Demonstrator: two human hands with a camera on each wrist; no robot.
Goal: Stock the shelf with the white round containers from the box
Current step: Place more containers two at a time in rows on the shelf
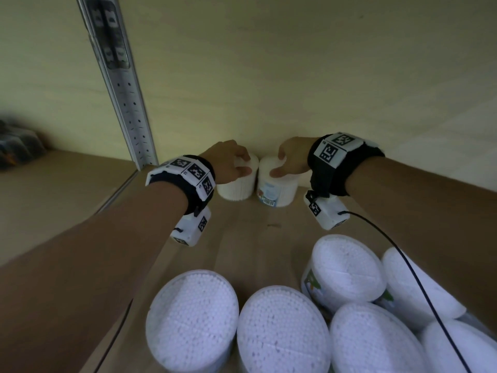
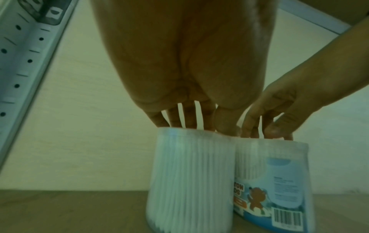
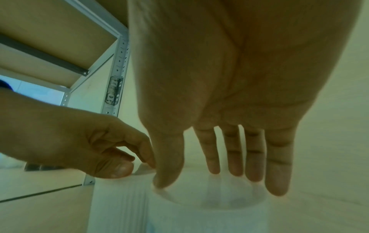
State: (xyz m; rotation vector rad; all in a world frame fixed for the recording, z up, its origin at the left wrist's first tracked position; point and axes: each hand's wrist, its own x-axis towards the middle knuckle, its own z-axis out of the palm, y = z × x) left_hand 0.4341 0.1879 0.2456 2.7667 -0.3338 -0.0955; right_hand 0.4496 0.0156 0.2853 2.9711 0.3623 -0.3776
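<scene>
Two white round containers of cotton buds stand side by side at the back of the wooden shelf [image 1: 252, 232]. My left hand [image 1: 236, 164] [image 2: 191, 126] grips the lid of the plain-sided left container [image 1: 235, 188] [image 2: 189, 181] from above, fingers curled. My right hand [image 1: 285, 164] [image 3: 209, 181] spans the lid of the right container [image 1: 277, 192] [image 2: 279, 181], which shows a bear label and barcode; the thumb is at the near rim and the fingertips at the far rim. Both containers are upright and touch each other. Several more containers [image 1: 282, 335] lie packed together in the foreground.
A perforated metal upright [image 1: 126, 103] rises at the left of the shelf bay, close to the left container. The pale back wall [image 1: 295, 76] is just behind both containers. A black cable [image 1: 403, 259] runs from my right wrist. Dark packets [image 1: 16, 149] sit in the neighbouring bay.
</scene>
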